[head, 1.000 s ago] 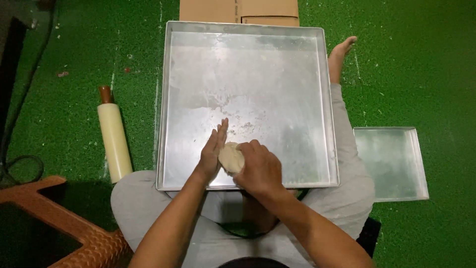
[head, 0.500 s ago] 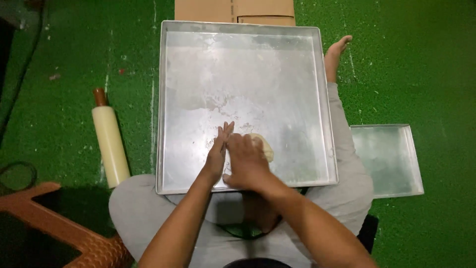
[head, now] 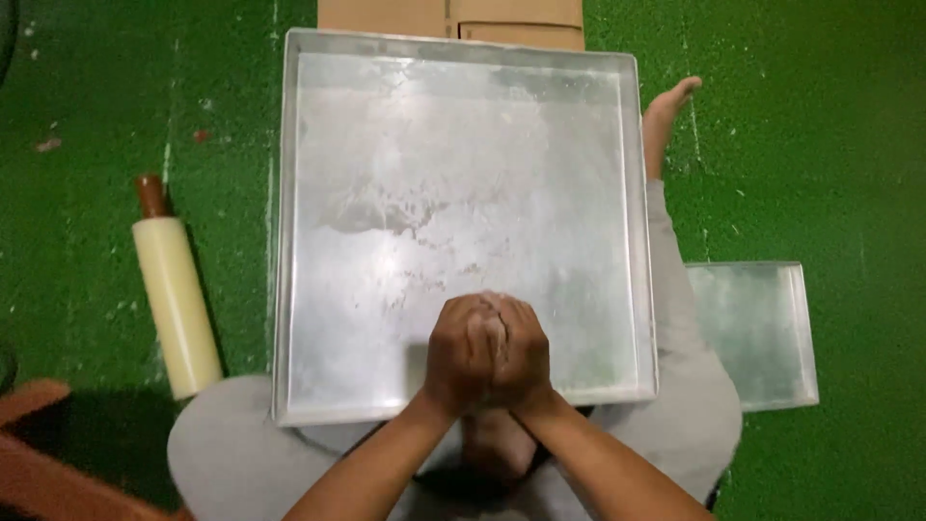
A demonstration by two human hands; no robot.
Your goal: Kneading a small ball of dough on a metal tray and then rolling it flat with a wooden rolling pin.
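My left hand (head: 456,355) and my right hand (head: 523,355) are pressed together, cupped around a pale lump of dough (head: 494,330). Only a thin sliver of the dough shows between the fingers. The hands are over the near edge of a large square metal tray (head: 463,164), which is dusted with flour and rests on my lap. The rest of the tray's floor holds only flour smears.
A cream rolling pin (head: 178,299) with a brown handle lies on the green mat left of the tray. A smaller metal tray (head: 757,333) sits to the right. Cardboard (head: 449,13) lies beyond the far rim. My bare foot (head: 666,111) shows at the right. A reddish wooden piece (head: 29,453) is at the lower left.
The dough, open to view between my hands a second ago, is now enclosed as both hands closed around it. The hands stayed at the tray's near edge.
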